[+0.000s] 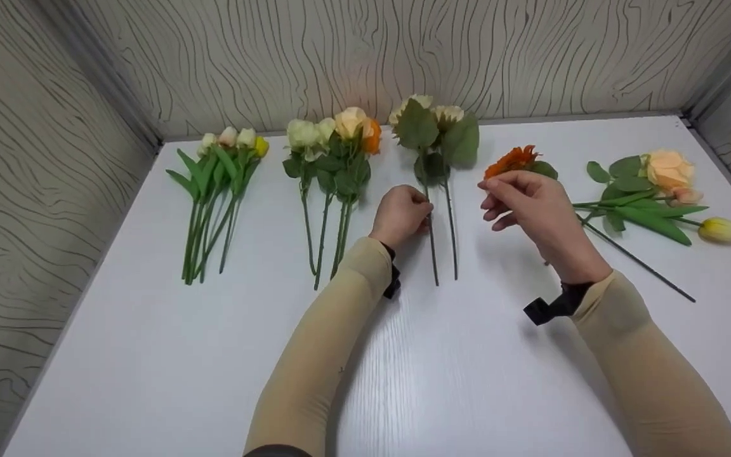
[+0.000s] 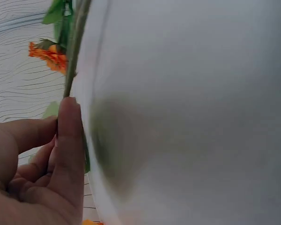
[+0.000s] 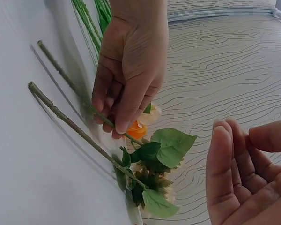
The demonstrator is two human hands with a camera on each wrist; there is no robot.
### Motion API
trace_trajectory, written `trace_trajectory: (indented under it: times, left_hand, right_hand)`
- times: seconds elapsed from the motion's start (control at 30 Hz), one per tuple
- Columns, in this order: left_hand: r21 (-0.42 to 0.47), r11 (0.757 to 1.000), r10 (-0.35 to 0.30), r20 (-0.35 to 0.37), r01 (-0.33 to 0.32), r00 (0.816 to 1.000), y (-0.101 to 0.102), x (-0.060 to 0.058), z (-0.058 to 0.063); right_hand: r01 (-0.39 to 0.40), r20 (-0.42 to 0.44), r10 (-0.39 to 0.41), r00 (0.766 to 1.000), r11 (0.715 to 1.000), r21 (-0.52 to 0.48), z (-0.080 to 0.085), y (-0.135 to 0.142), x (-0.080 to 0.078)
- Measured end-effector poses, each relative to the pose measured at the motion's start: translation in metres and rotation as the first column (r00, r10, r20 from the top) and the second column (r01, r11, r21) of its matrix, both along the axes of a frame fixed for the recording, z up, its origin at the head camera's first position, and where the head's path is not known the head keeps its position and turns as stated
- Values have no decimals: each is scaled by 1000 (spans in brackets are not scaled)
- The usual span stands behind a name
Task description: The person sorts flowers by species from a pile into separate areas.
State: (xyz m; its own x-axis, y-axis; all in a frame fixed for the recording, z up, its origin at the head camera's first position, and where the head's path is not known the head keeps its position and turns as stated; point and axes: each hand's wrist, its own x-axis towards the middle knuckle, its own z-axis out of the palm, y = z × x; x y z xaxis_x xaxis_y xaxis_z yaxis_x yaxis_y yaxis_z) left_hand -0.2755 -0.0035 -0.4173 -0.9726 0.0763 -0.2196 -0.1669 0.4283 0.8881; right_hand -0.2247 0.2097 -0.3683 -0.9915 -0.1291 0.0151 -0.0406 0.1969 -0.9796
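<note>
Two cream flowers with broad green leaves (image 1: 418, 124) lie side by side at the back of the white table (image 1: 150, 355). My left hand (image 1: 401, 216) pinches the stem (image 1: 432, 254) of the left one between thumb and fingers. The right wrist view shows that pinched stem (image 3: 61, 70) slanting above its shadow, beside the second stem (image 3: 75, 126). My right hand (image 1: 524, 203) is raised, overlapping an orange flower (image 1: 511, 160) in the head view. Its fingers (image 3: 220, 173) are loosely bent, with a gap to the thumb and nothing between them.
To the left lie a bunch of tulips (image 1: 213, 171) and a group of pale and orange roses (image 1: 334, 152). On the right, a peach rose (image 1: 669, 168) and a yellow tulip (image 1: 719, 230) lie mixed with other stems. A wood-patterned wall (image 1: 340, 57) stands behind the table.
</note>
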Motion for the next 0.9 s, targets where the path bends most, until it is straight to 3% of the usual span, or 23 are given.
trace_trajectory:
  times: [0.13, 0.33, 0.6, 0.9]
  left_hand:
    - [-152, 986, -69, -39, 62, 997, 0, 0, -4]
    - [-372, 924, -141, -115, 89, 983, 4, -2, -3]
    - [-470, 880, -157, -138, 75, 978, 3, 0, 0]
    - [-536, 831, -233, -93, 149, 968, 5, 6, 5]
  right_hand:
    - [-9, 9, 9, 1000, 1000, 19, 0, -1, 0]
    - [-17, 8, 17, 1000, 1000, 20, -1, 0, -1]
    - [-26, 23, 26, 999, 999, 18, -3, -1, -1]
    - [-16, 13, 16, 1000, 999, 34, -5, -2, -2]
